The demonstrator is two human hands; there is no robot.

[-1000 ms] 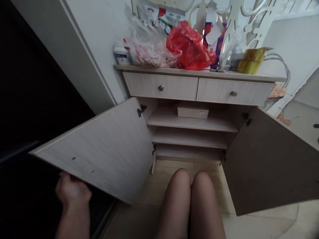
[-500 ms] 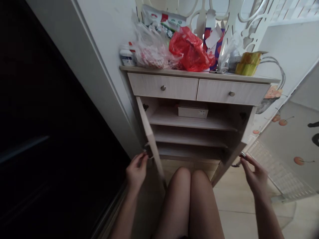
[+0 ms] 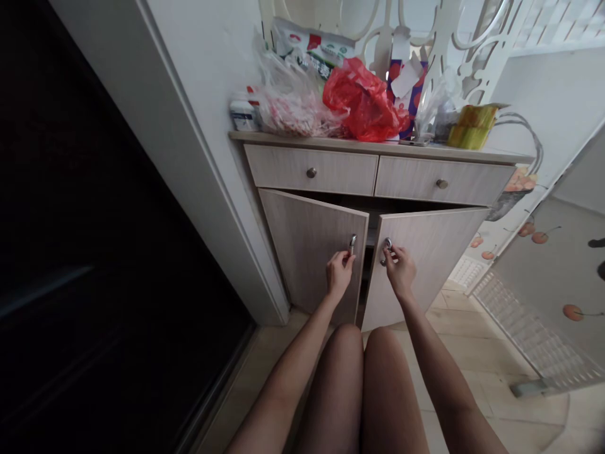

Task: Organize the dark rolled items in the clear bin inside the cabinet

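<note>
Below the drawers (image 3: 340,171), left door (image 3: 302,246) and right door (image 3: 439,252) stood ajar, near edges slightly apart. Left hand (image 3: 339,272) pinched the left handle (image 3: 353,240); right hand (image 3: 401,271) gripped the right handle (image 3: 388,242). Step judged: moving both doors together. Next move seemed to call for even force on both.

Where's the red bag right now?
In the head view, the red bag is at the upper middle, on top of the cabinet, just left of the purple box.

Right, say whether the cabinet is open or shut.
Partly open: the left door and the right door stand ajar, with dark space showing between them.
</note>
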